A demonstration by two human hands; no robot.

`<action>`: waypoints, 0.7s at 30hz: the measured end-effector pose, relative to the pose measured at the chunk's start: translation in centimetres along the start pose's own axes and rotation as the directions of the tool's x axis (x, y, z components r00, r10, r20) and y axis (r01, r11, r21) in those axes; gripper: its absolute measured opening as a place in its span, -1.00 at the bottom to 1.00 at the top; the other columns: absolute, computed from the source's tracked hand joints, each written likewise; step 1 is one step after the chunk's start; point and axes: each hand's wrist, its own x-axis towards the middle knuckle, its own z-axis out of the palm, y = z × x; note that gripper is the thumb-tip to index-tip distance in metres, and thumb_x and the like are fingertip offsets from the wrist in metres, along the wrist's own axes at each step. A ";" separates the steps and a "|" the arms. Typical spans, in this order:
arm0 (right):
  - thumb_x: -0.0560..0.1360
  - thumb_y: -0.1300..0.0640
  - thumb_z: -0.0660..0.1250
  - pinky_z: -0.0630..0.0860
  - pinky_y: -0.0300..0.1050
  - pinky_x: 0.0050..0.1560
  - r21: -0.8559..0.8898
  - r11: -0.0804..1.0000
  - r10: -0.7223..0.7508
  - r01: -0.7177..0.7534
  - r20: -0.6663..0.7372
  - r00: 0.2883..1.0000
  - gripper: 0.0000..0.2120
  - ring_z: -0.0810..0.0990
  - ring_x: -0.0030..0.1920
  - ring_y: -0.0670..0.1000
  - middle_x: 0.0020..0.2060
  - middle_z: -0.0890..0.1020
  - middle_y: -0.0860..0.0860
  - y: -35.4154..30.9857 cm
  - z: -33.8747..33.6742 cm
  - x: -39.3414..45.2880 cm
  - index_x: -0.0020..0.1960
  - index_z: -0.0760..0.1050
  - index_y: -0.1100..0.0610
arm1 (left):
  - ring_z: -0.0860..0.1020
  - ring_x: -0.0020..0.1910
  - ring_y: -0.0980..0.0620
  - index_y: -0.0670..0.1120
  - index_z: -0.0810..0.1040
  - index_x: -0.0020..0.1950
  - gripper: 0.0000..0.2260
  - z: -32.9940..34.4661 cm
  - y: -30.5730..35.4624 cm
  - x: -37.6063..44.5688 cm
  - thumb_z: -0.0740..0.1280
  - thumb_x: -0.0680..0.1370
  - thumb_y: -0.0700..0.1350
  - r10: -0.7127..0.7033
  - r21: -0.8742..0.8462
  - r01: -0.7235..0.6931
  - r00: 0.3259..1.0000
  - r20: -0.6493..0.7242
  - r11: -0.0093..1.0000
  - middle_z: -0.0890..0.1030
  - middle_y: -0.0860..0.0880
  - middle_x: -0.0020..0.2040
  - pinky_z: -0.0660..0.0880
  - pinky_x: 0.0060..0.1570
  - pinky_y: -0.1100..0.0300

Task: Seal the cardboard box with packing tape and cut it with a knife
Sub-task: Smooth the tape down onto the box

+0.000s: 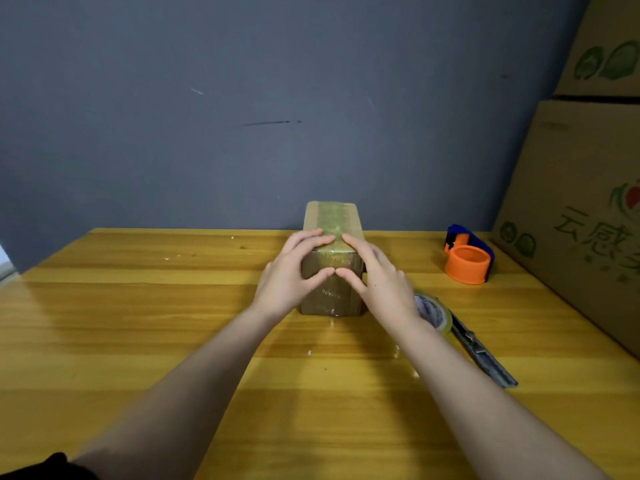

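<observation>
A small cardboard box (331,218) stands on the wooden table (138,323), with a strip of shiny tape running along its top and down its near face. My left hand (291,275) and my right hand (375,277) press flat on the near end of the box, fingers on the top edge and thumbs meeting on the front face. A roll of clear packing tape (434,311) lies just right of my right wrist. A grey utility knife (485,355) lies beside the roll, pointing toward the front right.
An orange and blue tape dispenser (467,254) sits at the back right of the table. Large printed cardboard cartons (585,188) are stacked along the right edge. A grey wall rises right behind the table.
</observation>
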 end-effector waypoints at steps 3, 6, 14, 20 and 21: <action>0.49 -0.22 0.23 0.55 0.11 0.05 -0.055 0.998 0.004 0.000 0.069 0.998 -0.37 0.56 0.19 0.21 0.47 0.27 -0.03 0.0 -0.2 0.1 0.46 0.03 -0.24 | 0.39 0.33 0.18 0.16 0.33 0.40 -0.41 0.0 0.0 -0.3 0.47 0.42 0.00 0.039 0.104 -0.046 0.997 0.065 0.994 0.28 0.18 0.43 0.50 0.07 0.14; 0.47 -0.14 0.32 0.52 0.13 0.09 -0.046 0.999 0.027 -0.023 0.100 0.995 -0.29 0.54 0.20 0.24 0.49 0.23 -0.02 -0.3 -0.3 0.1 0.47 -0.01 -0.24 | 0.40 0.34 0.13 0.15 0.31 0.41 -0.36 -0.1 0.1 -0.2 0.49 0.39 -0.03 0.022 0.119 -0.032 0.997 0.077 0.992 0.27 0.16 0.44 0.52 0.11 0.08; 0.42 0.02 0.42 0.40 0.10 0.25 0.098 0.995 0.019 -0.033 0.138 0.990 -0.21 0.45 0.32 0.16 0.48 0.25 -0.03 -1.2 -1.4 -0.3 0.45 0.01 -0.24 | 0.32 0.41 0.09 0.11 0.30 0.43 -0.34 -1.9 0.3 0.3 0.49 0.40 -0.13 0.011 0.138 -0.035 0.985 0.173 0.990 0.26 0.10 0.46 0.43 0.30 -0.05; 0.46 0.02 0.37 0.40 0.10 0.23 0.092 0.996 -0.015 0.006 0.103 0.995 -0.29 0.48 0.28 0.20 0.44 0.31 -0.03 -2.4 -0.8 -1.0 0.44 0.05 -0.27 | 0.33 0.41 0.09 0.11 0.30 0.45 -0.37 -3.0 0.2 -1.3 0.45 0.43 -0.12 0.008 0.208 -0.039 0.989 0.150 0.977 0.26 0.11 0.47 0.49 0.21 -0.03; 0.46 0.02 0.37 0.40 0.11 0.23 0.085 0.996 -0.015 0.006 0.107 0.994 -0.29 0.48 0.28 0.21 0.44 0.31 -0.02 -2.4 -0.8 -1.1 0.44 0.04 -0.27 | 0.34 0.41 0.09 0.12 0.29 0.45 -0.37 -3.0 0.2 -1.6 0.44 0.44 -0.12 0.008 0.213 -0.038 0.990 0.141 0.976 0.25 0.13 0.47 0.51 0.17 -0.02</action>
